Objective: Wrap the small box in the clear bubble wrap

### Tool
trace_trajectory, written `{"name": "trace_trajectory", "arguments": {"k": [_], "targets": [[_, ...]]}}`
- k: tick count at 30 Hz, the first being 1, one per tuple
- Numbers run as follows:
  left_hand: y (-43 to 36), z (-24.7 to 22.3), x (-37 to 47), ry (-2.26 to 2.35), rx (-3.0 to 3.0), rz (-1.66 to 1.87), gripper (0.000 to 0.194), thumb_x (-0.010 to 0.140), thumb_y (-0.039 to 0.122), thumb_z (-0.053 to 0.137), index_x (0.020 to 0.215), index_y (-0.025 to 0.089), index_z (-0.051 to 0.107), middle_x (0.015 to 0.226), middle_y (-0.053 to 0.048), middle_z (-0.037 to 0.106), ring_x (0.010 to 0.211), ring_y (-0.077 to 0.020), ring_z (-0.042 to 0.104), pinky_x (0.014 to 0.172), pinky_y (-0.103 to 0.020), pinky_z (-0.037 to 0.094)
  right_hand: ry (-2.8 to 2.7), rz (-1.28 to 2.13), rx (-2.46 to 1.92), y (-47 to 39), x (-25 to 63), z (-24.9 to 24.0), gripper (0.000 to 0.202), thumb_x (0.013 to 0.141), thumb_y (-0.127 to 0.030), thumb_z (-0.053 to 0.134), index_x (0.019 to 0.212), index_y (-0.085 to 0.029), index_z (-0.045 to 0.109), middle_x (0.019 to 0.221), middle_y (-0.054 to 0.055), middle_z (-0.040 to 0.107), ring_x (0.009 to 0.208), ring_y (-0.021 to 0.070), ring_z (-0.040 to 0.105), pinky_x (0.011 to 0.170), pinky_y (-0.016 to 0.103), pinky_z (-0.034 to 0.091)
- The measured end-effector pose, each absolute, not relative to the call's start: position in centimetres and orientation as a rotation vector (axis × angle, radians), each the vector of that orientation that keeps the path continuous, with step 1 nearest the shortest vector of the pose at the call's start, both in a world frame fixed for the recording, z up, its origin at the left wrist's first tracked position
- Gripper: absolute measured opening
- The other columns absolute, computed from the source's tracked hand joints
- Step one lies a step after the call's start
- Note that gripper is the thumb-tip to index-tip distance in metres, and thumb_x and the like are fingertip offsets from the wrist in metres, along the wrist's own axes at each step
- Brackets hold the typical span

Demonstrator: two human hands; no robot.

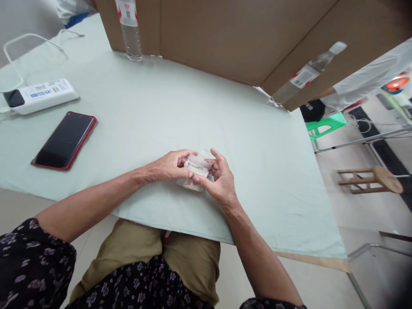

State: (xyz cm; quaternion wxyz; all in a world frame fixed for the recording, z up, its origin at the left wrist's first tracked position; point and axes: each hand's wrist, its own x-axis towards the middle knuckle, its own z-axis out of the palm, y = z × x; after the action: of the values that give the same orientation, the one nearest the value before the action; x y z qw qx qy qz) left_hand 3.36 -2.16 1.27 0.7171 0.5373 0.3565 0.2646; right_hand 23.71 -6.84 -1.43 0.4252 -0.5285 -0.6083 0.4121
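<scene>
Resting on the table [135,111], a small clear packet [197,168] is pinched by the fingertips of left hand [169,166] and right hand [222,180], judged mid-opening; a firmer grip is called for.

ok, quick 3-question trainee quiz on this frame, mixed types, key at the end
1. True or false: both hands grip the small clear plastic packet.
2. The red-cased smartphone lies on which side of the left hand: A) its left, B) its right?
3. How many clear plastic water bottles stand against the brown cardboard box?

Key
1. True: the right hand holds it too.
2. A.
3. Two: one left, another right.
</scene>
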Motion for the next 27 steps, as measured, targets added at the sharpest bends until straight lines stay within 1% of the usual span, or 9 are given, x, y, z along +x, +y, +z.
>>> {"name": "trace_trajectory", "arguments": {"k": [2, 4, 8, 11, 14, 17, 22, 24, 27], "targets": [[-2.2, 1.2, 3.3, 0.785, 1.179, 0.582, 0.078, 0.063, 0.019, 0.076, 0.137, 0.013, 0.053, 0.125, -0.017, 0.071, 0.115, -0.0287, 0.069, 0.096, -0.041, 0.054, -1.514, 1.042, -1.324, -6.9, 23.7, -1.4, 0.100, 0.066, -0.057, 0.086, 0.149, -0.026, 0.040, 0.116, 0.008, 0.065, 0.100, 0.0219, 0.069, 0.088, 0.038, 0.057], [-2.2, 1.1, 3.3, 0.783, 1.183, 0.583, 0.077, 0.064, 0.019, 0.077, 0.138, 0.013, 0.054, 0.126, -0.017, 0.070, 0.115, -0.0290, 0.069, 0.096, -0.041, 0.054, -1.523, 1.036, -1.324, -6.9, 23.8, -1.2, 0.097, 0.068, -0.058, 0.084, 0.148, -0.025, 0.042, 0.113, 0.008, 0.066, 0.098, 0.0217, 0.069, 0.088, 0.038, 0.056], [-2.2, 1.0, 3.1, 0.792, 1.191, 0.539, 0.076, 0.067, 0.021, 0.076, 0.139, 0.013, 0.053, 0.125, -0.016, 0.071, 0.112, -0.0274, 0.069, 0.093, -0.039, 0.054, -1.507, 1.007, -1.334, -6.8, 24.1, -0.8, 0.070, 0.076, -0.059, 0.076, 0.134, -0.023, 0.059, 0.110, 0.008, 0.069, 0.099, 0.0228, 0.066, 0.093, 0.042, 0.053], [-2.3, 0.9, 3.0, 0.737, 1.206, 0.517, 0.073, 0.069, 0.021, 0.076, 0.139, 0.014, 0.054, 0.126, -0.014, 0.071, 0.113, -0.0253, 0.068, 0.093, -0.037, 0.053, -1.406, 1.090, -1.322, -6.5, 24.1, -0.5, 0.056, 0.079, -0.058, 0.074, 0.122, -0.023, 0.066, 0.107, 0.007, 0.070, 0.096, 0.0218, 0.066, 0.089, 0.040, 0.053], [-2.3, 0.9, 3.0, 0.660, 1.214, 0.500, 0.068, 0.072, 0.020, 0.076, 0.137, 0.016, 0.056, 0.126, -0.012, 0.070, 0.112, -0.0233, 0.068, 0.095, -0.036, 0.052, -1.272, 1.191, -1.275, -6.2, 23.7, -0.2, 0.047, 0.078, -0.053, 0.078, 0.114, -0.024, 0.070, 0.095, 0.003, 0.071, 0.084, 0.0179, 0.065, 0.082, 0.036, 0.054], [-2.3, 0.9, 2.9, 0.619, 1.210, 0.477, 0.064, 0.075, 0.021, 0.077, 0.135, 0.016, 0.058, 0.125, -0.011, 0.070, 0.111, -0.0222, 0.068, 0.097, -0.037, 0.051, -1.194, 1.225, -1.232, -5.9, 23.2, 0.1, 0.040, 0.075, -0.049, 0.081, 0.106, -0.025, 0.073, 0.088, 0.001, 0.071, 0.080, 0.0161, 0.065, 0.080, 0.034, 0.055], [-2.2, 0.8, 2.9, 0.633, 1.257, 0.451, 0.054, 0.076, 0.025, 0.079, 0.127, 0.017, 0.063, 0.120, -0.011, 0.071, 0.107, -0.0224, 0.068, 0.095, -0.038, 0.052, -1.188, 1.190, -1.213, -5.8, 22.7, 0.3, 0.035, 0.075, -0.045, 0.083, 0.102, -0.025, 0.074, 0.085, -0.001, 0.070, 0.078, 0.0149, 0.064, 0.076, 0.032, 0.056], [-2.2, 0.8, 2.9, 0.646, 1.276, 0.446, 0.050, 0.077, 0.025, 0.078, 0.124, 0.017, 0.065, 0.118, -0.010, 0.071, 0.106, -0.0222, 0.068, 0.094, -0.037, 0.052, -1.220, 1.140, -1.216, -5.9, 22.6, 0.3, 0.032, 0.077, -0.043, 0.081, 0.102, -0.025, 0.074, 0.084, -0.001, 0.070, 0.077, 0.0146, 0.064, 0.074, 0.031, 0.055], [-2.2, 0.7, 2.7, 0.642, 1.297, 0.432, 0.045, 0.079, 0.027, 0.077, 0.121, 0.018, 0.067, 0.115, -0.008, 0.073, 0.105, -0.0213, 0.069, 0.092, -0.036, 0.052, -1.282, 1.040, -1.207, -6.2, 22.6, 0.5, 0.027, 0.081, -0.038, 0.077, 0.105, -0.025, 0.074, 0.085, 0.000, 0.071, 0.079, 0.0150, 0.065, 0.077, 0.033, 0.055]]}}
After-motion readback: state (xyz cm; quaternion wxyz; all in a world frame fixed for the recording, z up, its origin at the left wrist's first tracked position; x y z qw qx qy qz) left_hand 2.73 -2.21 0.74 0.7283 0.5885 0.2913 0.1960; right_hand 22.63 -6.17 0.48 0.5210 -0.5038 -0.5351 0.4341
